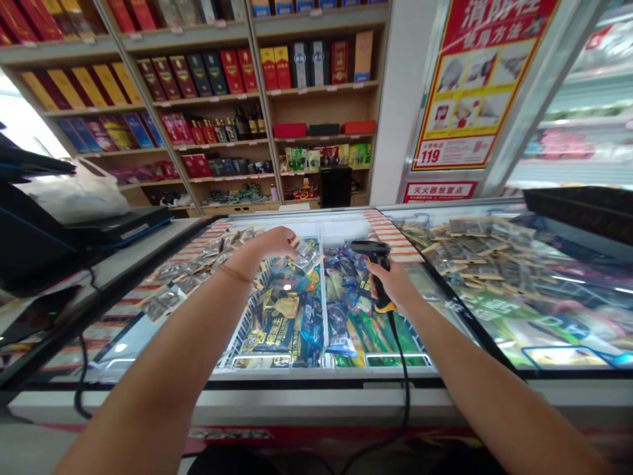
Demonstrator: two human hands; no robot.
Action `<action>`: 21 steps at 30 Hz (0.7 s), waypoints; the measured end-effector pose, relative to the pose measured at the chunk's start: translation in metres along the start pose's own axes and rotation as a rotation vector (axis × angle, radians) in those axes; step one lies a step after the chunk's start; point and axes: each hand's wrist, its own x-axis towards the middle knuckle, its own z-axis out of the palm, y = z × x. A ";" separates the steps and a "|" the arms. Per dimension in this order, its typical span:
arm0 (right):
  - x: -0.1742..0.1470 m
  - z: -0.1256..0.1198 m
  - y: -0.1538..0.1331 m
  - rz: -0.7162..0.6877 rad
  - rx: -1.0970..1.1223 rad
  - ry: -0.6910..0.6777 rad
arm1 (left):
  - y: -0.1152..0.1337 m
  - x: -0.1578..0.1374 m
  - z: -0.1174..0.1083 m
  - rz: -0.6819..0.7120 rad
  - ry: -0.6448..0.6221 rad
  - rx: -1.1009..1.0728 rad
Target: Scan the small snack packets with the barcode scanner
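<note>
Black trim (121, 295) marks the left side of our freezer (247, 399), and a heap of packets (208, 257) just inside it leaves little bare glass. Next, our left hand (274, 243) reaches forward on a slanting forearm, fingers pinching a small packet (307, 256), flat and partly see-through, above the bagged goods (281, 316). Open air separates it from the barcode scanner (380, 264), black with yellow accents, its head facing left; our right hand (398, 284) wraps its fingers around the handle. Its cable (406, 379) drops past the front edge. Farther right, another heap (484, 247) and a black tray (583, 211) narrow our room.
</note>
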 end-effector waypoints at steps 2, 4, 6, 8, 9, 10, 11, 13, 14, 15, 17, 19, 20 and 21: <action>0.000 -0.001 0.000 -0.008 0.001 -0.006 | 0.016 0.010 0.019 0.003 0.006 -0.081; 0.001 -0.002 0.000 -0.013 0.000 -0.004 | 0.026 0.019 0.039 -0.008 0.053 -0.186; 0.001 -0.002 -0.001 -0.017 0.008 -0.003 | 0.030 0.025 0.061 -0.005 0.130 -0.307; 0.000 -0.002 -0.003 -0.019 0.021 -0.010 | 0.030 0.028 0.082 0.011 0.173 -0.441; 0.000 -0.002 -0.003 -0.020 0.025 -0.013 | 0.030 0.029 0.091 0.019 0.171 -0.506; 0.000 -0.001 -0.004 -0.019 0.026 -0.014 | 0.029 0.028 0.099 0.020 0.158 -0.570; 0.000 -0.001 -0.004 -0.018 0.025 -0.016 | 0.028 0.028 0.106 0.012 0.139 -0.637; -0.002 -0.001 -0.005 -0.023 0.015 -0.019 | 0.027 0.027 0.115 -0.020 0.118 -0.776; -0.003 -0.001 -0.005 -0.028 0.010 -0.018 | 0.027 0.026 0.118 -0.037 0.129 -0.843; -0.004 -0.001 -0.005 -0.032 0.006 -0.021 | 0.026 0.027 0.120 -0.047 0.157 -0.901; -0.006 0.001 -0.005 -0.030 -0.002 -0.039 | 0.023 0.028 0.123 -0.048 0.242 -0.960; -0.008 0.002 -0.005 -0.018 -0.024 -0.057 | 0.017 0.030 0.126 -0.053 0.322 -0.975; -0.009 0.003 -0.004 -0.017 -0.045 -0.069 | 0.014 0.031 0.127 -0.063 0.361 -0.977; -0.010 0.004 -0.003 -0.022 -0.073 -0.080 | 0.010 0.032 0.128 -0.076 0.402 -0.977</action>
